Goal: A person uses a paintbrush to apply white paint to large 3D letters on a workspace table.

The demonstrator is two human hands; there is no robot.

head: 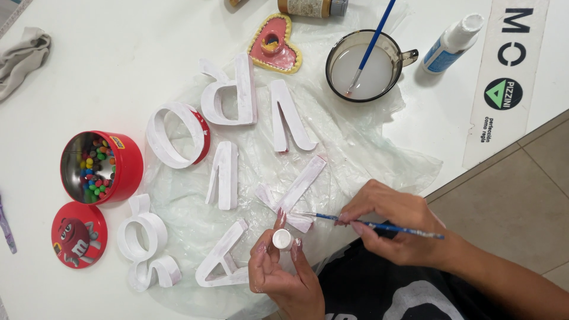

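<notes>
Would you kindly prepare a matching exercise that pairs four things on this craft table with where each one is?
Things:
1. blue-handled brush
2. small white cap
3. second blue brush
4. coloured candies

Places:
A. inside the red round tin
B. in the right hand, tip on a white letter
C. standing in the glass cup of cloudy water
D. between the fingertips of the left hand

Pairs: 1-B, 2-D, 3-C, 4-A
</notes>
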